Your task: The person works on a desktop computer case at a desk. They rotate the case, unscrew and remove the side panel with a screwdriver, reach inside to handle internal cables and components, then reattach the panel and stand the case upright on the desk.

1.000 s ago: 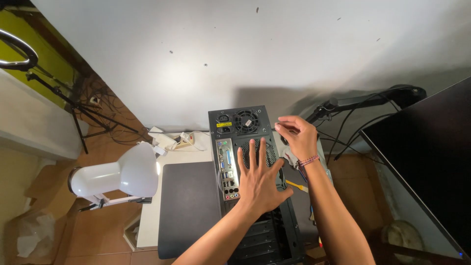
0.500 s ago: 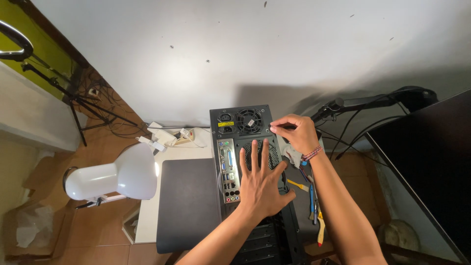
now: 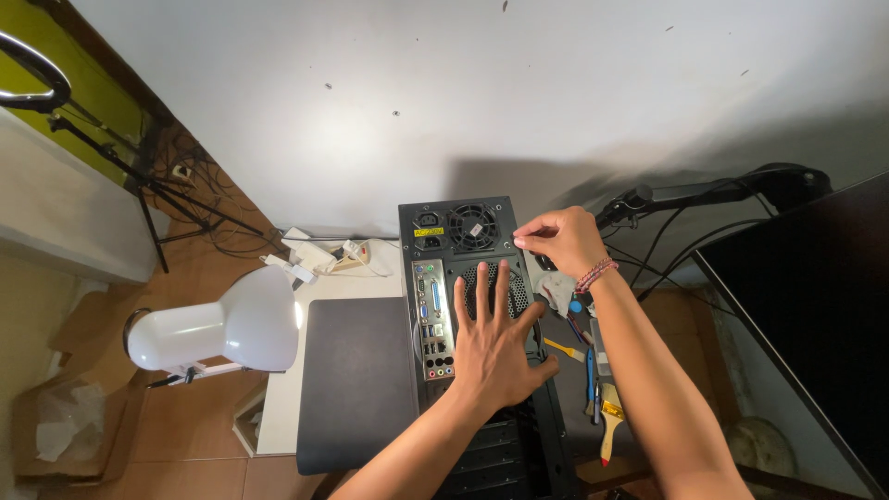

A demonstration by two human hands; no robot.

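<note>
We pressed our left hand (image 3: 495,343), fingers spread and holding nothing, flat on the computer case (image 3: 468,306) lying on the table (image 3: 278,417); farther off, our right hand (image 3: 560,239) pinched something unclear at the case's upper right corner.

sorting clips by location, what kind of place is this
Probably a home desk used for computer repair. A black desktop computer case lies under the left hand, hand tools lie beside it, and a white desk lamp and a monitor stand nearby.
</note>
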